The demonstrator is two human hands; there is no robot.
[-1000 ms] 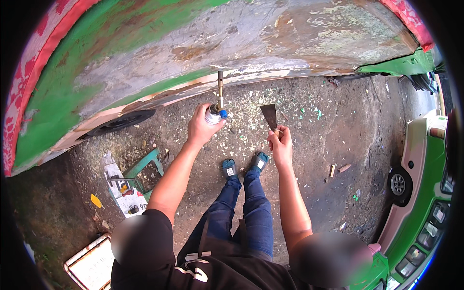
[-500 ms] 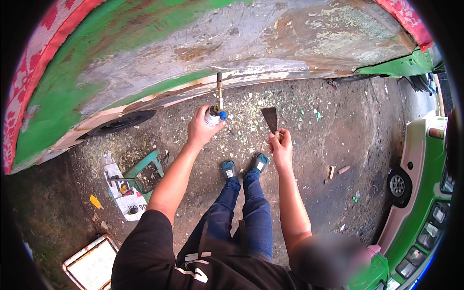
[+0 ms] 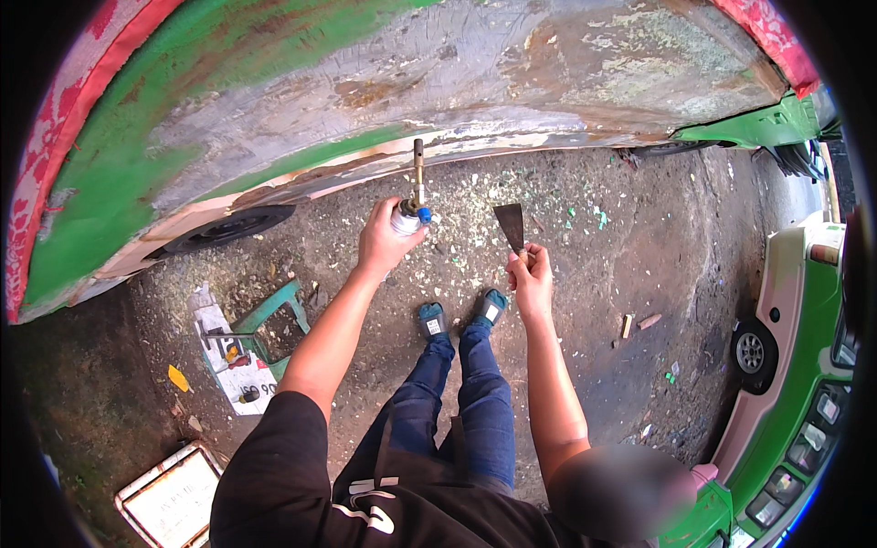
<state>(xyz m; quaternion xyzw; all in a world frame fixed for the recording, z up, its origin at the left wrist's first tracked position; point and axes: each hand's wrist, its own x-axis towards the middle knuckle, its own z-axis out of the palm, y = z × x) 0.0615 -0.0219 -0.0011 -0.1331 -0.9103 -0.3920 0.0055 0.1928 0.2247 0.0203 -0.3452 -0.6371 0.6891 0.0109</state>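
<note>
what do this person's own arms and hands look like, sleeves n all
The left hand and the right hand are both ungloved, and no watch or bracelet shows at the wrists. The forearms are bare. A plain black fabric sleeve covers the left upper arm, ending around the elbow. A blurred patch hides any right sleeve.

Pale flakes (image 3: pixel 477 212) litter the brown ground (image 3: pixel 681 265), thickest toward the upper middle, with green scraps (image 3: pixel 602 219) scattered to their right. A wood block (image 3: pixel 627 326) and a brown chunk (image 3: pixel 649 321) lie just apart farther right, while a green frame (image 3: pixel 274 303), a white printed sheet (image 3: pixel 212 315) and a yellow scrap (image 3: pixel 179 379) rest at left, above a white panel (image 3: pixel 174 498) with a rusty rim
</note>
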